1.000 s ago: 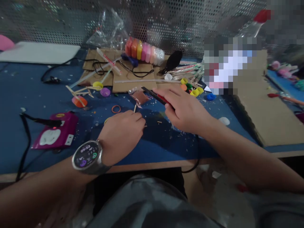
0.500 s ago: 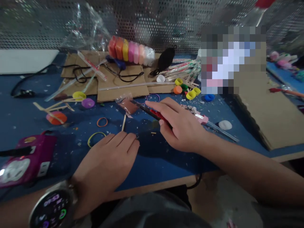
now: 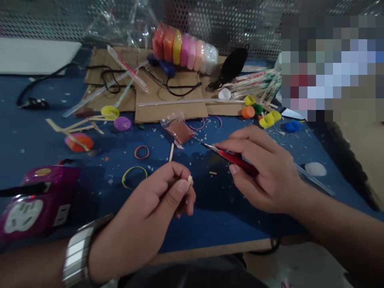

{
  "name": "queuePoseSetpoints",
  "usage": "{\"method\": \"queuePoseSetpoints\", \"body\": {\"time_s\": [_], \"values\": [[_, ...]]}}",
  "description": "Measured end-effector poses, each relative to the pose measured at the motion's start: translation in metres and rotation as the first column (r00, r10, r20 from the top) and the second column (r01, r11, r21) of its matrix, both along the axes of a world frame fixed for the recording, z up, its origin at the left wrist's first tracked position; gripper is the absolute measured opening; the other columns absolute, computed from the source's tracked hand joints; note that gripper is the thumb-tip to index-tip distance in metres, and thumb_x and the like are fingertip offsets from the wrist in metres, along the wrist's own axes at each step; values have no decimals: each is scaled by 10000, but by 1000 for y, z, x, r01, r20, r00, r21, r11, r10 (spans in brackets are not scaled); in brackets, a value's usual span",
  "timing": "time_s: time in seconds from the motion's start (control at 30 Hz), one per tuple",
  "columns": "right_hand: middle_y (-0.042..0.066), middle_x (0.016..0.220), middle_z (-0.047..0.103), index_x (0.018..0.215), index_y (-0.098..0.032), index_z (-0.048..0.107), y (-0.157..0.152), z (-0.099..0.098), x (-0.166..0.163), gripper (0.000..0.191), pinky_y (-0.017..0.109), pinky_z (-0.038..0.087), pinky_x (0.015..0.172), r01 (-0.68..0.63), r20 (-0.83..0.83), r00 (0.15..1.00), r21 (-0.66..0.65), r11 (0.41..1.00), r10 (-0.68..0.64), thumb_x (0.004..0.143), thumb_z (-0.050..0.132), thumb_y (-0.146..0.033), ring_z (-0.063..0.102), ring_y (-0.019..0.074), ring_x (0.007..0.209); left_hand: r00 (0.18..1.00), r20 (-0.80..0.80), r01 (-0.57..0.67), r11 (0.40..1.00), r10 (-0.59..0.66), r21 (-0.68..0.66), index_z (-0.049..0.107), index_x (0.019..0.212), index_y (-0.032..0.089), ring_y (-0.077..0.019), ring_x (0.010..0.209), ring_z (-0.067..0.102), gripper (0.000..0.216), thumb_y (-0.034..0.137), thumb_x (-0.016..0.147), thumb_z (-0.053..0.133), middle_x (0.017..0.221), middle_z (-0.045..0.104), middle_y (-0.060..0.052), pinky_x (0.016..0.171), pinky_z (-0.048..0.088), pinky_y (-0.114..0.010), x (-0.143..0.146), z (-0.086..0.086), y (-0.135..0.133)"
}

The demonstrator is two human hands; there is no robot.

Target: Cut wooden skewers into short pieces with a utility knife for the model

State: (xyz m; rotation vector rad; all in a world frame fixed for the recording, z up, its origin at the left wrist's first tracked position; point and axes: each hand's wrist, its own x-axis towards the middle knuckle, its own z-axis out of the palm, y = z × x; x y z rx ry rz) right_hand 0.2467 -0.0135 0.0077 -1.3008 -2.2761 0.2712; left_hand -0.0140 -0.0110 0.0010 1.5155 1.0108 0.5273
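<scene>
My left hand [image 3: 159,204] is closed, with thumb and forefinger pinching a small pale wooden stick [image 3: 189,181]; only its end shows. Behind the knuckles another thin wooden stick [image 3: 171,152] rises into view; whether it joins the held one I cannot tell. My right hand [image 3: 264,172] is wrapped round a red-handled tool with a slim pointed metal blade [image 3: 211,148], aimed left and away from me. Just beyond the tip lies a clear packet of brown clay [image 3: 180,131]. A short cut bit of wood [image 3: 213,173] rests on the table between the hands.
Bagged coloured clay [image 3: 186,50] lies on cardboard [image 3: 171,108] at the back, beside wrapped sticks [image 3: 252,84]. Yellow clay cups [image 3: 270,119] are at right. A purple power box [image 3: 42,200] stands left, near a stick-and-clay piece [image 3: 79,142] and rubber bands [image 3: 141,152].
My left hand has turned from knuckles-up to thumb-side-up, revealing the pinched stick end. My right hand has drawn back and turned, showing more of the tool's metal blade. The view has shifted.
</scene>
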Motion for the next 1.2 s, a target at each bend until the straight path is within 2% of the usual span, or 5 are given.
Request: {"method": "queuePoseSetpoints", "body": {"time_s": [0.13,0.2,0.5,0.87,1.2], "values": [[126,1164,717,1318,-197,635,3,-4,1,364,426,615,884,-153,-72,984,94,984,160,983,533,-95,704,271,1027,996,22,-86,996,86,-28,566,996,239,-119,637,546,264,375,1155,405,749,657,29,630,510,-235,0,0,5],[129,1156,720,1307,-173,640,4,-6,1,368,407,613,883,-183,-88,977,111,977,193,973,532,-65,706,264,1023,995,34,-95,995,96,-44,565,1001,238,-119,665,554,269,388,1158,406,758,647,29,649,514,-230,0,1,4],[131,1164,717,1302,-146,664,3,-6,1,369,386,598,902,-176,-61,981,107,979,183,969,547,-40,694,249,1025,989,89,-110,990,118,-88,576,975,229,-113,657,504,289,379,1167,421,779,632,26,656,478,-241,0,0,2],[126,1180,701,1327,-142,665,2,-7,2,398,359,603,910,-222,-62,972,71,973,226,962,554,-29,684,229,1032,966,213,-94,970,143,-223,566,974,230,-113,721,504,322,406,1186,400,777,554,37,695,420,-288,-3,-6,1],[148,1171,648,1376,-118,672,-1,-8,0,434,372,601,858,-286,-37,956,87,954,290,955,595,-44,647,239,1025,955,257,-88,970,147,-229,565,1028,250,-111,703,491,265,407,1186,423,766,584,49,683,420,-264,-4,-6,3]]}}
